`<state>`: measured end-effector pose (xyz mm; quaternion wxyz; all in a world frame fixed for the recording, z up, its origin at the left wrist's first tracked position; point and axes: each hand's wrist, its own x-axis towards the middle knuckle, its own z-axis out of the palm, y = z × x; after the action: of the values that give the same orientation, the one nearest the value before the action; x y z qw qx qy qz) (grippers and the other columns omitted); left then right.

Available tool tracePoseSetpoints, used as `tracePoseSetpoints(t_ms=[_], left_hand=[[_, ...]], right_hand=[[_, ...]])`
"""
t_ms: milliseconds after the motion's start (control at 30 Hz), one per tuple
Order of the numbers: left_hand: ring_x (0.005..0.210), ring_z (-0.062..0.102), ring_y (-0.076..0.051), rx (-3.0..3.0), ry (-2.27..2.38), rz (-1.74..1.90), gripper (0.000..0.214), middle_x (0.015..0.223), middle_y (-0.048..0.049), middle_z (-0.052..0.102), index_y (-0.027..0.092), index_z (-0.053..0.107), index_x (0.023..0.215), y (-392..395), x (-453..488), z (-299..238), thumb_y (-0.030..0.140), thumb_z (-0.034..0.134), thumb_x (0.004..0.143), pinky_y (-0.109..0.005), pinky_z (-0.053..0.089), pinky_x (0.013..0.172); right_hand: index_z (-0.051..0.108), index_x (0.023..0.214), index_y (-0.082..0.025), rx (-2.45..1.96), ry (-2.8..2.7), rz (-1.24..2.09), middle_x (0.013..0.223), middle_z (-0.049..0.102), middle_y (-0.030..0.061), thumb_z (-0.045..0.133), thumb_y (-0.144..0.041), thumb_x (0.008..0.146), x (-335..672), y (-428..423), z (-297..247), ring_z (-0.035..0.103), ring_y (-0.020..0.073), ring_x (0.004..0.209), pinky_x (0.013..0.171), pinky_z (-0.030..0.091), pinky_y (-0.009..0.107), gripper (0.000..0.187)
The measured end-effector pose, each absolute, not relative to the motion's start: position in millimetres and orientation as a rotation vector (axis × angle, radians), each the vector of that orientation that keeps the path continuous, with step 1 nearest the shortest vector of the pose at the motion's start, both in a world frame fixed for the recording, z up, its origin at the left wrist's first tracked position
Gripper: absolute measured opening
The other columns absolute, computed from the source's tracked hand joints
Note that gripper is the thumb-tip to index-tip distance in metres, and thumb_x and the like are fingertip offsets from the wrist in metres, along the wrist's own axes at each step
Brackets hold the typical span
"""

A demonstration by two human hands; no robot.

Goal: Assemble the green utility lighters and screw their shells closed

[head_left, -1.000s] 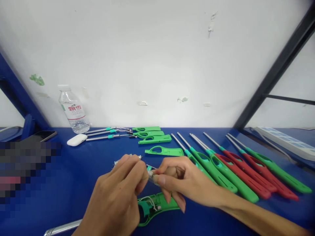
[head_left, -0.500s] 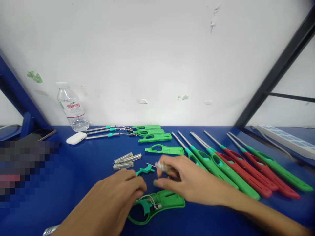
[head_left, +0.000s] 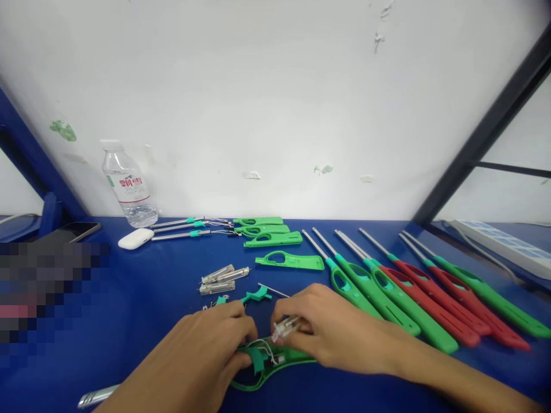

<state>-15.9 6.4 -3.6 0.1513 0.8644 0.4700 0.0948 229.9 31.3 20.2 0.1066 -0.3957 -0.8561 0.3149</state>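
Observation:
An open green lighter half-shell (head_left: 267,364) with a teal trigger and thin white wires lies on the blue table near me. My left hand (head_left: 206,353) is closed, its fingers pressing on the shell's left end. My right hand (head_left: 331,332) pinches a small clear gas tank (head_left: 286,327) and holds it right over the shell. Just beyond my fingers lie a loose teal trigger piece (head_left: 257,296) and three clear tanks (head_left: 221,280).
Several finished green and red long-nozzle lighters (head_left: 408,287) lie in a row on the right. Green half-shells (head_left: 269,232), metal nozzle tubes (head_left: 181,228), a water bottle (head_left: 129,189), a white earbud case (head_left: 135,238) and a phone (head_left: 75,231) sit farther back. A white power strip (head_left: 499,244) lies far right.
My right hand came down from above the table, bringing the clear tank onto the green shell. My left hand dropped too and now presses on the shell's left end.

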Motion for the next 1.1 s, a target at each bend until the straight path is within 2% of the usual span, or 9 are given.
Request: tracePoseSetpoints(t_ms=[200, 367, 600, 800, 900, 1000, 1100], left_hand=[[0.091, 0.079, -0.023, 2.459, 1.386, 0.122, 0.026, 0.102, -0.0004, 0.08, 0.028, 0.075, 0.092, 10, -12, -4, 0.006, 0.06, 0.093, -0.029, 0.054, 0.081], [0.09, 0.08, -0.025, 2.443, 1.432, 0.114, 0.025, 0.1, -0.0007, 0.081, 0.028, 0.075, 0.093, 8, -10, 0, 0.006, 0.062, 0.091, -0.03, 0.055, 0.081], [0.084, 0.079, -0.021, 2.508, 1.338, 0.35, 0.03, 0.09, 0.0003, 0.079, 0.03, 0.077, 0.09, 4, -16, -1, 0.014, 0.053, 0.099, -0.027, 0.055, 0.081], [0.082, 0.076, -0.022, 2.447, 1.401, 0.298, 0.028, 0.09, -0.0002, 0.08, 0.028, 0.074, 0.089, 4, -15, -4, 0.017, 0.051, 0.099, -0.03, 0.05, 0.076], [0.083, 0.073, -0.023, 2.347, 1.444, 0.225, 0.03, 0.091, 0.0003, 0.08, 0.028, 0.072, 0.089, 3, -17, -1, 0.022, 0.046, 0.102, -0.032, 0.046, 0.075], [0.08, 0.069, -0.021, 2.263, 1.448, 0.227, 0.032, 0.09, 0.0013, 0.078, 0.028, 0.07, 0.087, 3, -20, 4, 0.028, 0.043, 0.103, -0.033, 0.042, 0.072], [0.079, 0.067, -0.021, 2.246, 1.458, 0.282, 0.029, 0.091, 0.0009, 0.077, 0.028, 0.069, 0.087, 4, -20, 8, 0.03, 0.043, 0.101, -0.032, 0.041, 0.071]], right_hand=[[0.082, 0.098, -0.023, -1.176, -2.378, 1.014, 0.06, 0.053, -0.007, 0.07, -0.015, 0.091, 228, 29, 18, 0.042, 0.0111, 0.051, 0.055, 0.026, 0.026, 0.016], [0.079, 0.092, -0.021, -1.167, -2.263, 1.107, 0.057, 0.046, -0.0084, 0.071, -0.024, 0.095, 225, 28, 13, 0.035, 0.0098, 0.05, 0.053, 0.026, 0.026, 0.008], [0.076, 0.091, -0.021, -1.153, -2.24, 1.132, 0.055, 0.042, -0.0102, 0.073, -0.026, 0.096, 225, 28, 12, 0.031, 0.0078, 0.047, 0.051, 0.025, 0.025, 0.008], [0.081, 0.094, -0.021, -1.123, -2.294, 1.15, 0.058, 0.049, -0.0088, 0.077, -0.03, 0.098, 225, 27, 17, 0.036, 0.0078, 0.048, 0.049, 0.027, 0.022, 0.01], [0.086, 0.103, -0.022, -1.115, -2.342, 1.133, 0.061, 0.056, -0.0076, 0.083, -0.032, 0.095, 226, 29, 16, 0.042, 0.0085, 0.051, 0.05, 0.031, 0.021, 0.013], [0.088, 0.114, -0.024, -1.038, -2.395, 1.123, 0.076, 0.074, -0.0037, 0.081, -0.029, 0.097, 227, 30, 13, 0.051, 0.0098, 0.058, 0.055, 0.037, 0.021, 0.019], [0.089, 0.113, -0.027, -0.996, -2.427, 1.125, 0.093, 0.084, -0.001, 0.076, -0.021, 0.097, 228, 30, 11, 0.061, 0.0116, 0.067, 0.061, 0.042, 0.021, 0.021]])
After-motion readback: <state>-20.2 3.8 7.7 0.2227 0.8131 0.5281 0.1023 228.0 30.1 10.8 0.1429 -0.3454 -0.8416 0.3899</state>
